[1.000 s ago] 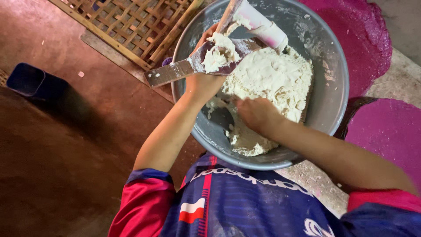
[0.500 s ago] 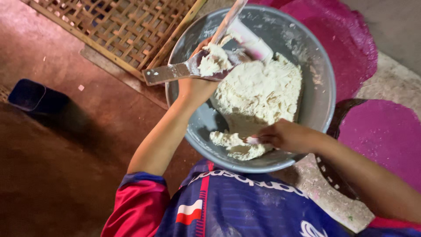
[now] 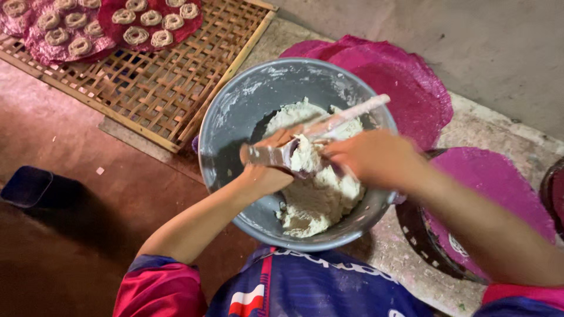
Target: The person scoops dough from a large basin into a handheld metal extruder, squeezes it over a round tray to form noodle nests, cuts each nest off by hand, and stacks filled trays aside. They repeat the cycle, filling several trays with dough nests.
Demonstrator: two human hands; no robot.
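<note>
1. Here, a grey metal bowl [image 3: 235,126] was seen on the floor [image 3: 88,235], at the middle of the view, just near of a woven bamboo tray [image 3: 147,88].
2. A mound of pale dough [image 3: 317,199] was held in the bowl, heaped toward its right and near side; the left inner wall was smeared with flour.
3. The left hand [image 3: 267,170] was closed around a metal press tool [image 3: 276,155], which was held over the bowl with a lump of dough packed at its open end.
4. A long, dough-coated handle [image 3: 352,114] was seen slanting up and to the right from the tool, above the far rim of the bowl.
5. The right hand [image 3: 367,158] was blurred; it was laid against the dough lump at the tool, fingers curled, but whether anything was gripped could not be told.
6. Magenta cloths [image 3: 405,82] were spread on the floor far and right of the bowl, and another magenta sheet [image 3: 493,194] was stretched over a round frame at the right.
7. Small dough rings [image 3: 136,35] were laid on magenta cloth at the far left of the tray.
8. A dark blue container [image 3: 26,186] was seen on the floor at the left edge.
</note>
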